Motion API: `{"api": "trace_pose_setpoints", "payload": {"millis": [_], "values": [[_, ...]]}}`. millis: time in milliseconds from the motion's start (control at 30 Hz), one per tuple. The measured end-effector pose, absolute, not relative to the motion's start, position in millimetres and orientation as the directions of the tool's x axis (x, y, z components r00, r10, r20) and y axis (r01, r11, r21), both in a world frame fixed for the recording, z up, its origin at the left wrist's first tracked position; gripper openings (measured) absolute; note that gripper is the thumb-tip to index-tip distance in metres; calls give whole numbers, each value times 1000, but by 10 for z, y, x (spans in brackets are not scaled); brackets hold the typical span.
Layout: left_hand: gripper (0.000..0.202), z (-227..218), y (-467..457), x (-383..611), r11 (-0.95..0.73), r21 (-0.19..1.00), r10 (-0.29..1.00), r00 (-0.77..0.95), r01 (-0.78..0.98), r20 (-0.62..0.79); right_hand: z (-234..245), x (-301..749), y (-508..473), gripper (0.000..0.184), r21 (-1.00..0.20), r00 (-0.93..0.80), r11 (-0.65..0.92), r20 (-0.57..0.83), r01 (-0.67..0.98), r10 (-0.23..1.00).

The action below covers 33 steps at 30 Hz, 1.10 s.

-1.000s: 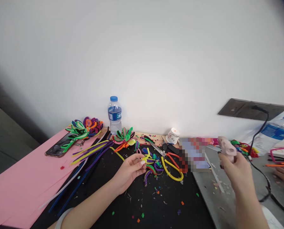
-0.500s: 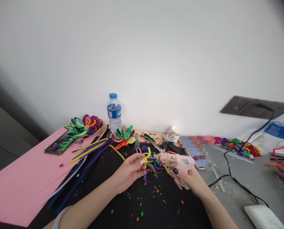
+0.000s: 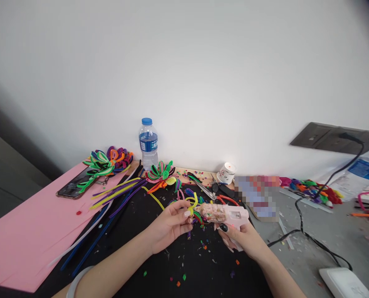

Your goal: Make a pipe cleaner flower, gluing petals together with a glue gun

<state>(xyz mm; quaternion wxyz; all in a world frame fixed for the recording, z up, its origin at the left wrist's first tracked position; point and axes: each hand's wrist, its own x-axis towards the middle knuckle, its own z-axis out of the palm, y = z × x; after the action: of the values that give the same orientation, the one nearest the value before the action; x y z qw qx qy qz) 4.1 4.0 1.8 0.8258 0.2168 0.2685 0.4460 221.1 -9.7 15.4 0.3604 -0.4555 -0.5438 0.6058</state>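
My left hand [image 3: 176,222] pinches a curled yellow pipe cleaner [image 3: 193,201] between thumb and fingertips. In my right hand [image 3: 238,238] is a pale pink hot glue gun [image 3: 231,213], its crusted nozzle end pointing left and right beside the yellow piece; whether it touches I cannot tell. Partly hidden behind the hands lie more looped pipe cleaners [image 3: 197,217] in green, red and purple. Beyond them sits a pipe cleaner flower [image 3: 161,173] with green, pink and black petals. Scissors [image 3: 207,191] with red handles lie behind the glue gun.
A water bottle [image 3: 148,145] and a paper cup [image 3: 226,173] stand by the wall. At left are loose pipe cleaners [image 3: 119,194], a phone [image 3: 75,184] and pink paper [image 3: 26,231]. A black cable [image 3: 300,217] crosses the grey table at right, near a white box [image 3: 342,281].
The glue gun has moved slightly left, bringing its nozzle up to the yellow pipe cleaner. The scissors' red handles show more now. Another person's hand at the right edge has left view.
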Motion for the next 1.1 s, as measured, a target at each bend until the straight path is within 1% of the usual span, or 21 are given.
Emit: {"api": "trace_pose_setpoints", "payload": {"millis": [233,333,500,667,800,967,1100], "values": [[18,21,39,45,518,591,844,481,-619,-236,192,2226,-73,40,-983,-377,-146,-178,111,909],[19,21,45,48,519,588,844,481,-620,-238,175,2236,-66,42,-981,-386,-159,-192,115,902],[17,10,42,45,522,582,840,493,-624,-226,131,2265,-58,39,-983,-414,-143,-177,112,893],[17,2,43,44,525,573,837,505,-629,-213,103,2282,-53,42,-984,-386,-133,-170,121,906],[18,-6,47,38,528,569,838,498,-631,-224,87,2281,-57,40,-984,-368,-139,-171,113,914],[19,-5,42,34,530,567,837,495,-630,-232,95,2275,-58,39,-989,-376,-117,-143,91,916],[18,-5,40,35,532,571,834,504,-625,-225,99,2267,-51,41,-988,-373,-125,-151,92,915]]}}
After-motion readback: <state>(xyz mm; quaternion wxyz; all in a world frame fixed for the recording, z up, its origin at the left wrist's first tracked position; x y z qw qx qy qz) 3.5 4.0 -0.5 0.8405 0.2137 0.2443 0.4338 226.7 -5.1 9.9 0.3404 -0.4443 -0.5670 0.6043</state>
